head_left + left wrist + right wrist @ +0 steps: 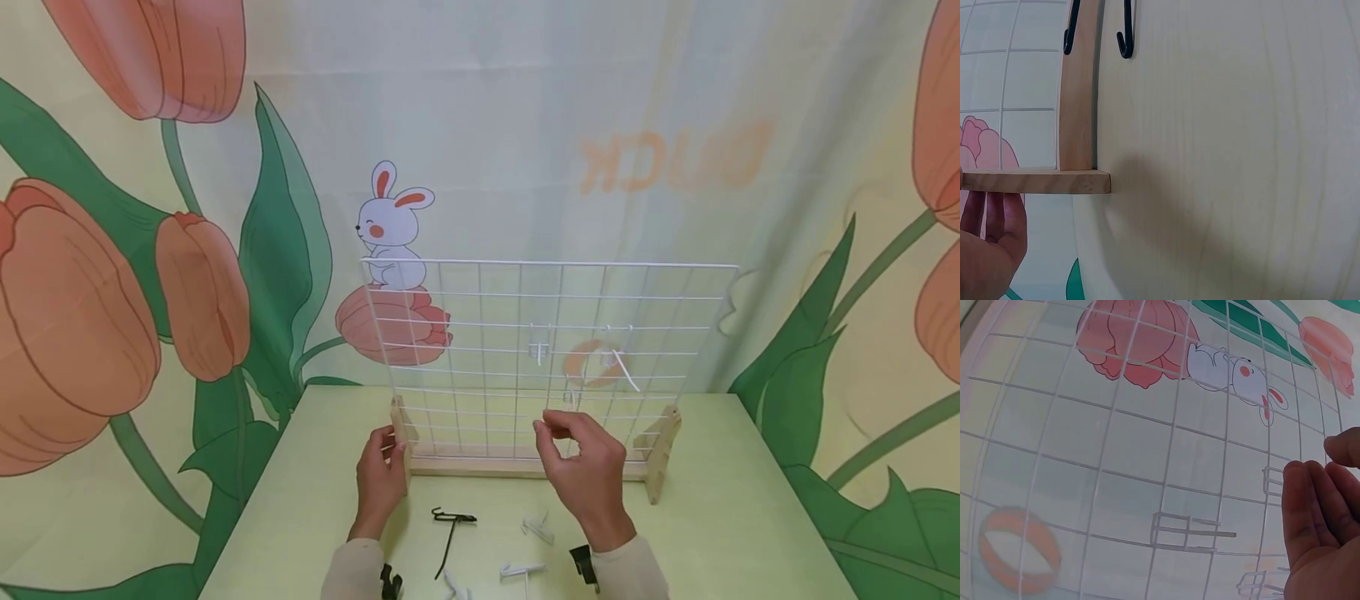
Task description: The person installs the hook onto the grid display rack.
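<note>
A white wire grid panel (480, 358) stands upright in a wooden stand (480, 468). My left hand (381, 479) grips the stand's left foot; in the left wrist view its fingers (1010, 222) lie along one side of the wooden bar (1041, 181). My right hand (588, 467) is raised before the grid's lower right half, thumb and fingers bent toward each other with nothing visible between them. Three white hooks hang on the grid: a left one (538, 350), a right one (615, 360) and a lower one (572, 398) just beyond my right fingertips.
On the table (277, 533) in front of the stand lie a black hook (453, 518) and several white hooks (537, 527), between my forearms. A printed curtain (487, 150) with tulips and a rabbit hangs behind the table.
</note>
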A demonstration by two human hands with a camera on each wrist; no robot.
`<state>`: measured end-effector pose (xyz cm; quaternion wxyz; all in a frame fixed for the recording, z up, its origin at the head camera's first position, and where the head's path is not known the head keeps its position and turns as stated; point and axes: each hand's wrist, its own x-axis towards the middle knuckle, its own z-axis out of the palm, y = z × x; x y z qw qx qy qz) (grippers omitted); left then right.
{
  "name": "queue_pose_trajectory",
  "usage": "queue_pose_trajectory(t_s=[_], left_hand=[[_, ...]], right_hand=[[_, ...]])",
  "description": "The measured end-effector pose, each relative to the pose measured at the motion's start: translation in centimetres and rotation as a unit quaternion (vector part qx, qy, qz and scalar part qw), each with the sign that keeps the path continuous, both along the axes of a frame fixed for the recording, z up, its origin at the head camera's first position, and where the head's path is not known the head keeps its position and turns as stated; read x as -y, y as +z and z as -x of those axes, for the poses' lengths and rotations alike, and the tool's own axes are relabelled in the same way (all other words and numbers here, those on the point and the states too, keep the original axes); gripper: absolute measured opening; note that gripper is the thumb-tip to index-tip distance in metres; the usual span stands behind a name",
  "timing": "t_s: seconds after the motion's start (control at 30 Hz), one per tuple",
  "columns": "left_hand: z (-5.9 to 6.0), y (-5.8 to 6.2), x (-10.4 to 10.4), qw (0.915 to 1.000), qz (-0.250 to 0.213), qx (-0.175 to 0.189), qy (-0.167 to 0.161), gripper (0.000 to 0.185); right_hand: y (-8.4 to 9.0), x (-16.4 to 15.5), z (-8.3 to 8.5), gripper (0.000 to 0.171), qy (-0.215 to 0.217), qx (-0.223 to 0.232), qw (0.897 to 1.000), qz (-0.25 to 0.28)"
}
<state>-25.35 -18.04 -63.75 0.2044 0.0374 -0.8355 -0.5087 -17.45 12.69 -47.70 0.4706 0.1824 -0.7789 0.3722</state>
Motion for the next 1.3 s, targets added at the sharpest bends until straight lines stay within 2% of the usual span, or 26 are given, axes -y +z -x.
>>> queue_pose_trajectory(t_s=[0.23,0.47,0.67,1.07,1.2,1.3], left_hand=[[-0.2,0.0,0.0,0.9999,-0.004,0.012,0.001,0.031],[-0.3,0.1,0.3,0.9995,-0.013,0.027,-0.004,0.033],[-0.3,-0.1,0.3,0.9995,-0.013,0.028,-0.003,0.032],[-0.2,0.0,0.2,0.9996,-0.013,0.026,-0.007,0.032],[-0.2,0.1,0.1,0.9997,-0.010,0.022,-0.008,0.032],[-0.2,0.2,0.0,0.9997,-0.008,0.021,-0.009,0.032]], right_hand=[[-3.2,-0.9,-0.6,0.019,0.025,0.025,0.999,-0.006],[-8.0,-1.8,-0.8,0.019,0.002,0.084,0.997,0.000],[-11.5,-2.3,-0.8,0.020,-0.019,0.150,0.988,0.006],[-14.6,-3.0,-1.1,0.021,-0.027,0.212,0.977,0.027],[-15.4,-3.2,-1.3,0.018,-0.030,0.252,0.967,0.027],[-15.7,-3.4,-1.5,0.016,-0.026,0.297,0.954,0.022]])
